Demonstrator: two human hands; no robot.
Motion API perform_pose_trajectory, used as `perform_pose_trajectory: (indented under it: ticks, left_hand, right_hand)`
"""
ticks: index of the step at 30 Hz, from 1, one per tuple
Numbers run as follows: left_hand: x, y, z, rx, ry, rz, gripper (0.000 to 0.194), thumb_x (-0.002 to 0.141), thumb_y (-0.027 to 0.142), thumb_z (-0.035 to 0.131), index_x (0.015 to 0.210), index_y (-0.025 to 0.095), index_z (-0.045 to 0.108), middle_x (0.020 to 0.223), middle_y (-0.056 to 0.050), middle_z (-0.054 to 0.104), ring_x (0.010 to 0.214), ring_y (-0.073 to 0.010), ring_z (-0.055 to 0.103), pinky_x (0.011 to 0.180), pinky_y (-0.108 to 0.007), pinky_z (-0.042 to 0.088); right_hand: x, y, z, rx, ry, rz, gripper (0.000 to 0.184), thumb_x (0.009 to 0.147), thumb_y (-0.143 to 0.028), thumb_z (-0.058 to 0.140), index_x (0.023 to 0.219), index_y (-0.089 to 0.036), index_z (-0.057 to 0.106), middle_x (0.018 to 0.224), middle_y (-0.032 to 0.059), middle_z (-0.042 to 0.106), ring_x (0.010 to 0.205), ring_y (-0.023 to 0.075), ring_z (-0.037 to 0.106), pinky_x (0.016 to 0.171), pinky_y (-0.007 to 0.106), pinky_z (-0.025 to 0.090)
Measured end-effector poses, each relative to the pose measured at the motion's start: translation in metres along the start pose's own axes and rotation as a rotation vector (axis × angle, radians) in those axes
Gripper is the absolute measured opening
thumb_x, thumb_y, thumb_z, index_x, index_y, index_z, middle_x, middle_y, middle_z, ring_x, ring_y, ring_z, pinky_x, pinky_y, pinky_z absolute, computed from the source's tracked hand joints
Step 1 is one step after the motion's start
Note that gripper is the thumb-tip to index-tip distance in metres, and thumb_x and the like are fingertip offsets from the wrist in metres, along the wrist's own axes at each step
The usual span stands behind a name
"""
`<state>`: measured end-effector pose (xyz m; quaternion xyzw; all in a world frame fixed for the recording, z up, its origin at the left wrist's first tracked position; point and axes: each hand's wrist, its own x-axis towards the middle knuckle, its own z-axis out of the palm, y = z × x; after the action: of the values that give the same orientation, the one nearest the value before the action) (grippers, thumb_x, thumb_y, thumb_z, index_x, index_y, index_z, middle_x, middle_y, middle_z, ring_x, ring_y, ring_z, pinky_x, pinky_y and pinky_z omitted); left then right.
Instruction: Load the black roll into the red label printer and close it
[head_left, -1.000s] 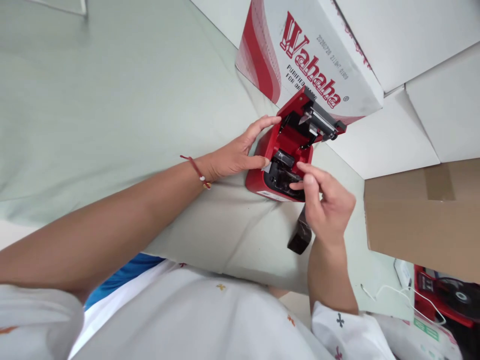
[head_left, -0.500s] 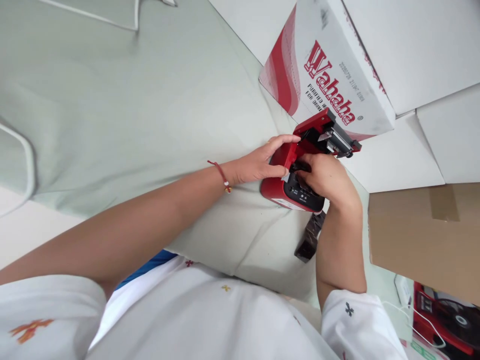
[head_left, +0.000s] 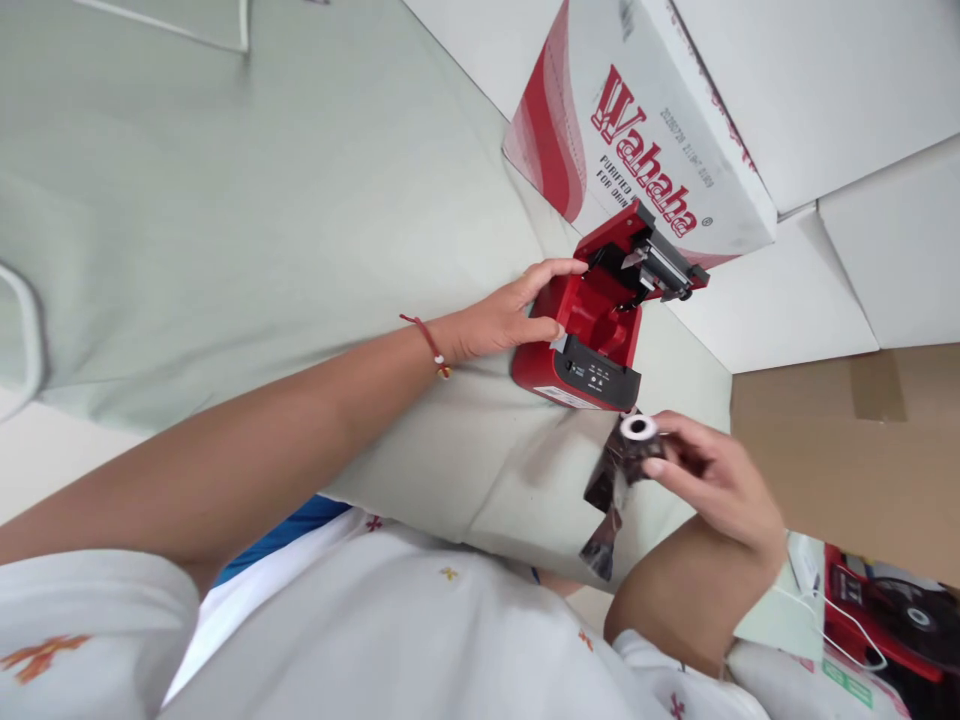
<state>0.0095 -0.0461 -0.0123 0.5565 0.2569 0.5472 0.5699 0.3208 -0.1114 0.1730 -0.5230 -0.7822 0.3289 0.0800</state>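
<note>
A red label printer [head_left: 546, 385] stands on the green cloth with its lid [head_left: 626, 235] raised. Its red inside compartment shows no roll. My left hand [head_left: 517, 315] grips the printer's left side, thumb at the front edge and fingers near the hinge side. In front of the printer, my right hand [head_left: 720, 480] pinches a dark label roll [head_left: 651, 455] with a white core. A loose dark strip hangs from the roll toward me. Behind the roll a dark patterned piece [head_left: 598, 487] is partly covered, and I cannot tell whether it belongs to it.
A white and red Wahaha carton [head_left: 637, 130] stands right behind the printer. White boxes [head_left: 832, 100] and a brown cardboard box [head_left: 840, 430] line the right side. Another red and black device [head_left: 892, 620] with a white cable sits at lower right. A white cable [head_left: 34, 330] lies far left.
My right hand has come out of the printer's compartment and moved toward me, now with the dark roll in its fingers. My left hand has stayed on the printer.
</note>
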Motion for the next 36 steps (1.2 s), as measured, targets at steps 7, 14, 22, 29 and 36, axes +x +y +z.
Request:
perform_pose_trajectory:
  ticks: [7,14,22,29,36]
  left_hand:
    - [0.0,0.001,-0.003,-0.03,-0.011,0.009,0.085,0.088,0.056,0.092,0.163,0.038,0.057,0.166,-0.006,0.066,0.163,-0.0358,0.057,0.141,-0.053,0.045]
    - [0.0,0.003,-0.004,-0.05,-0.027,-0.013,0.082,0.089,0.053,0.094,0.162,0.04,0.058,0.171,-0.005,0.064,0.166,-0.0369,0.055,0.139,-0.054,0.047]
    - [-0.001,0.001,-0.005,-0.049,-0.023,-0.002,0.08,0.089,0.046,0.092,0.161,0.04,0.058,0.165,-0.004,0.066,0.166,-0.0355,0.053,0.144,-0.054,0.039]
    - [-0.001,0.002,-0.003,-0.058,-0.002,-0.01,0.08,0.088,0.046,0.091,0.161,0.038,0.059,0.165,-0.005,0.064,0.165,-0.0362,0.052,0.142,-0.053,0.04]
    - [0.0,0.003,-0.002,-0.058,0.003,-0.025,0.079,0.088,0.041,0.089,0.161,0.037,0.059,0.164,-0.005,0.065,0.162,-0.0352,0.055,0.14,-0.052,0.042]
  right_hand:
    - [0.013,0.039,0.093,-0.095,0.135,0.144,0.041,0.092,-0.048,0.075,0.12,-0.018,0.083,0.108,0.0099,0.079,0.071,0.016,0.06,0.071,0.035,0.056]
    - [-0.018,0.072,0.071,-0.158,0.674,0.227,0.054,0.102,-0.064,0.067,0.131,-0.019,0.079,0.133,0.015,0.077,0.068,0.0132,0.055,0.081,0.04,0.06]
    - [-0.026,0.111,0.09,-0.282,0.489,0.383,0.076,0.094,-0.057,0.063,0.155,-0.011,0.068,0.133,0.0224,0.075,0.073,0.0208,0.065,0.087,0.05,0.063]
    - [-0.016,0.1,0.075,-0.275,0.476,0.364,0.072,0.099,-0.065,0.057,0.149,-0.017,0.074,0.154,0.0232,0.07,0.072,0.0166,0.06,0.094,0.048,0.063]
    - [0.013,0.081,0.058,-0.263,0.251,0.339,0.068,0.092,-0.058,0.062,0.14,-0.015,0.082,0.13,0.0192,0.082,0.079,0.0229,0.063,0.093,0.05,0.058]
